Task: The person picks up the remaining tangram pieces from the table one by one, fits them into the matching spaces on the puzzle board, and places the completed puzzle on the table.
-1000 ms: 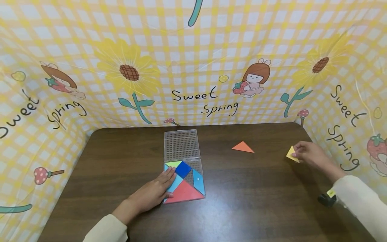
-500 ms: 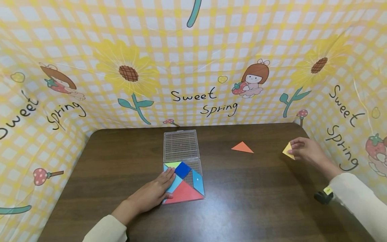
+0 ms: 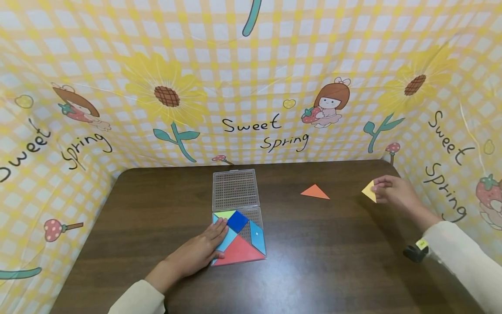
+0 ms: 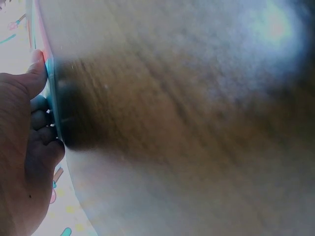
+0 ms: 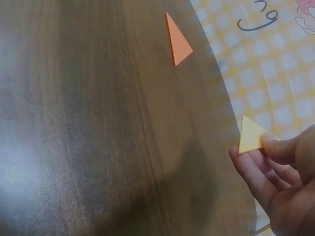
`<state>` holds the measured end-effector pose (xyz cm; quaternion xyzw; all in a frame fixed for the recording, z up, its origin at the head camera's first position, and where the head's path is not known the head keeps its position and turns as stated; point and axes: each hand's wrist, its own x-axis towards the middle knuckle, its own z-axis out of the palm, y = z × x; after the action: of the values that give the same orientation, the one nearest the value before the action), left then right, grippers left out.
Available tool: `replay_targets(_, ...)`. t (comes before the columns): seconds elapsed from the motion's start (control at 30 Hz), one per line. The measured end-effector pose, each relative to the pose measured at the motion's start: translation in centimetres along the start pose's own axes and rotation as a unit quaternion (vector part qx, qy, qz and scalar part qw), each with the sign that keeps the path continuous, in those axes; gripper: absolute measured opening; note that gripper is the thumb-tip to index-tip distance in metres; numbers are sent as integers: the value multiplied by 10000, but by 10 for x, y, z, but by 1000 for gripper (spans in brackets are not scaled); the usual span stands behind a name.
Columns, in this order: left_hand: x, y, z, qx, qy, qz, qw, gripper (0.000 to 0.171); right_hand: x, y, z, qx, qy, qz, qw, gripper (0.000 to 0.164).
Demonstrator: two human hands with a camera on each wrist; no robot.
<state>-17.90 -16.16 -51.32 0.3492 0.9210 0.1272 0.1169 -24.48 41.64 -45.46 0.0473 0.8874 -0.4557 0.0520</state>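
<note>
My left hand (image 3: 198, 247) rests with extended fingers on the tangram pieces in the clear plastic case, its thumb on the red triangle (image 3: 241, 252). Around the fingers lie a light blue piece (image 3: 228, 240), a green piece (image 3: 224, 214) and a dark blue square (image 3: 237, 221). A blue parallelogram (image 3: 256, 236) sits along the right side of the case. Over the table's right side, my right hand (image 3: 396, 193) pinches a yellow tangram triangle (image 5: 250, 135) between thumb and fingers. An orange triangle (image 3: 315, 192) lies on the table to its left.
The case's lid (image 3: 235, 190) lies flipped back behind the filled half. The brown table (image 3: 321, 261) is bordered by a checked cloth (image 3: 251, 78) at the back and sides. A black wrist device (image 3: 415, 252) hangs under the right sleeve.
My right hand has moved left and slightly away from me with the yellow triangle, which has turned a little. The left hand stays in place on the pieces.
</note>
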Motion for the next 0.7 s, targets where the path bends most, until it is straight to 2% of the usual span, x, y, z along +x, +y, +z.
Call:
replay_targets(0.2,-1,1,0,2,3,-1,10000,71,2,-8,3,88,-125,59,9999,47)
replay_targets(0.4,-2,0,1,-14,-3,-6,10000,71,5,-14,10,507,-318,-35,9982,45)
replay_targets(0.7,-1,0,1,3,22,17,10000,70,6,-16,14,309,-76,127,9994,40)
